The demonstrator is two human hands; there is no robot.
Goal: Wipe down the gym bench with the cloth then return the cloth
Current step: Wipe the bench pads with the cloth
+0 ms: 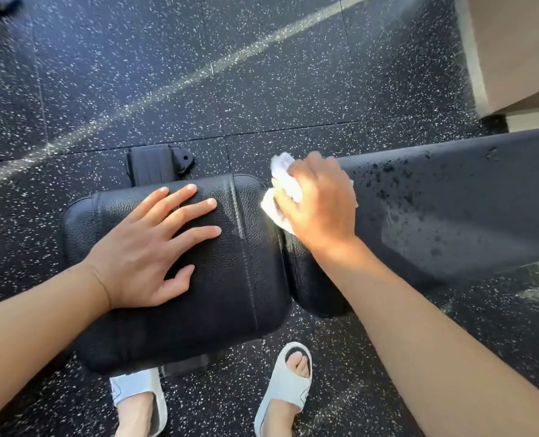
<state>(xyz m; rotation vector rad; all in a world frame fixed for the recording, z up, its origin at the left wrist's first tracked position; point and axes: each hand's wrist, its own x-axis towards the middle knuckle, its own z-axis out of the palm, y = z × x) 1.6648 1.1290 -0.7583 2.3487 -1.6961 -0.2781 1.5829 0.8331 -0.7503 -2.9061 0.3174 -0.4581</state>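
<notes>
A black padded gym bench runs across the view: a seat pad (236,279) below me and a long back pad (451,203) reaching to the right. Dark wet spots and a dull smear mark the back pad. My right hand (318,203) grips a crumpled white cloth (280,184) and presses it on the near end of the back pad, just right of the gap between the pads. My left hand (154,238) lies flat on the seat pad with its fingers spread.
Black rubber flooring with white flecks (167,74) surrounds the bench. A black frame foot (157,164) sticks out behind the seat pad. My feet in white slides (285,383) stand at the front edge. A beige wall and pale skirting (514,52) stand at the far right.
</notes>
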